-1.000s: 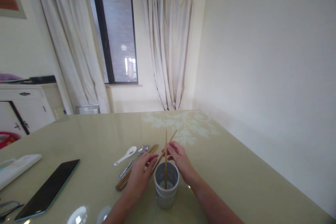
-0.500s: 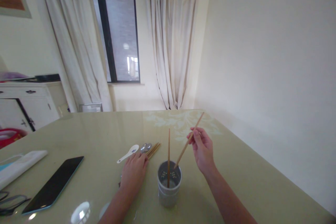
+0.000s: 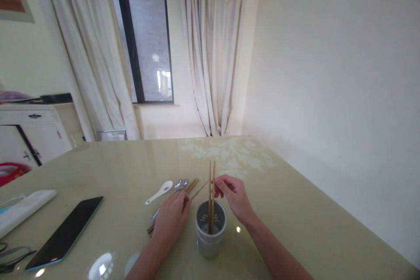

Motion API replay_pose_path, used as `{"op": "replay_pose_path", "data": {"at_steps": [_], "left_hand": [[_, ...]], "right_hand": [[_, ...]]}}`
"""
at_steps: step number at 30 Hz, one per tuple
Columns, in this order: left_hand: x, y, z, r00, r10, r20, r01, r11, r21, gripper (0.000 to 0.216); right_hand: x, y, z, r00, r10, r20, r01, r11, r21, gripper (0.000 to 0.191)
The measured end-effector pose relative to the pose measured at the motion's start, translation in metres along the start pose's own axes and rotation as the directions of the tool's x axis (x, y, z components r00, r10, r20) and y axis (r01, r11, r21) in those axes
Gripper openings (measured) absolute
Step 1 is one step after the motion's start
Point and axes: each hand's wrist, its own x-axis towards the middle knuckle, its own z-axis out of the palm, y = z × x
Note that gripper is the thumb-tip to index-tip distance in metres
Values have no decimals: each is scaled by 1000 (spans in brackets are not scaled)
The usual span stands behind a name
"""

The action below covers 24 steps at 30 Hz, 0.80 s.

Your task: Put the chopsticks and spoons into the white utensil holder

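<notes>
Two wooden chopsticks [image 3: 210,192] stand upright in a grey holder [image 3: 210,245] with small holes in its wall. My right hand [image 3: 233,194] is pinched closed beside their upper part, at a chopstick; which one its fingertips grip is partly hidden. My left hand [image 3: 172,214] rests over a bundle of chopsticks [image 3: 193,184] on the table. A single chopstick [image 3: 199,190] slants from its thumb side towards the right fingertips. Just beyond the left hand lie metal spoons [image 3: 181,183] and a white spoon [image 3: 160,191].
A dark tablet [image 3: 67,232] lies on the table [image 3: 131,170] at left, near a white box-like object [image 3: 26,210] and dark-framed glasses [image 3: 15,258]. A wall [image 3: 334,96] borders the table's right side. Curtains [image 3: 213,52] and a window [image 3: 149,43] are behind.
My right hand has moved left and down, and its chopstick now stands upright beside the first in the holder. A single chopstick now sticks out from my left hand towards the right.
</notes>
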Motion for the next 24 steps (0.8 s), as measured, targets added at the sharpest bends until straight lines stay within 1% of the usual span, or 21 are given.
{"op": "replay_pose_path", "data": {"at_steps": [2, 4, 8, 10, 12, 14, 17, 20, 22, 24], "left_hand": [[0, 2, 0, 1000, -26, 15, 27, 998, -56, 23], [1, 2, 1, 999, -32, 3, 32, 992, -119, 27], [0, 2, 5, 997, -10, -73, -9, 966, -259, 26], [0, 4, 7, 994, -2, -109, -33, 946, -322, 22], [0, 7, 9, 993, -5, -121, -46, 912, -407, 22], [0, 10, 10, 994, -26, -106, -33, 854, -519, 25], [2, 14, 10, 997, -57, -58, 5, 751, -661, 35], [2, 18, 9, 1000, -17, -2, 10, 680, -733, 37], [2, 20, 9, 1000, 22, 20, 1, 654, -756, 36], [2, 19, 10, 999, 41, 28, -5, 644, -765, 37]], "right_hand": [[0, 1, -1, 1000, 1, -3, -1, 1000, -5, 42], [0, 1, -1, 1000, 12, 5, -12, 1000, 4, 39], [0, -2, 0, 999, 39, 15, -40, 998, 50, 33], [0, -2, 1, 999, 34, 23, -35, 998, 46, 34], [1, 0, 0, 999, 35, 33, -35, 999, 12, 37], [2, 6, -1, 997, 72, 20, -71, 997, -40, 45], [3, 20, -3, 982, 187, 9, -185, 977, -104, 55], [2, 32, 0, 966, 253, 60, -245, 962, -122, 53], [1, 36, 4, 959, 267, 93, -258, 961, -99, 50], [1, 35, 7, 959, 266, 94, -261, 964, -53, 47]]}}
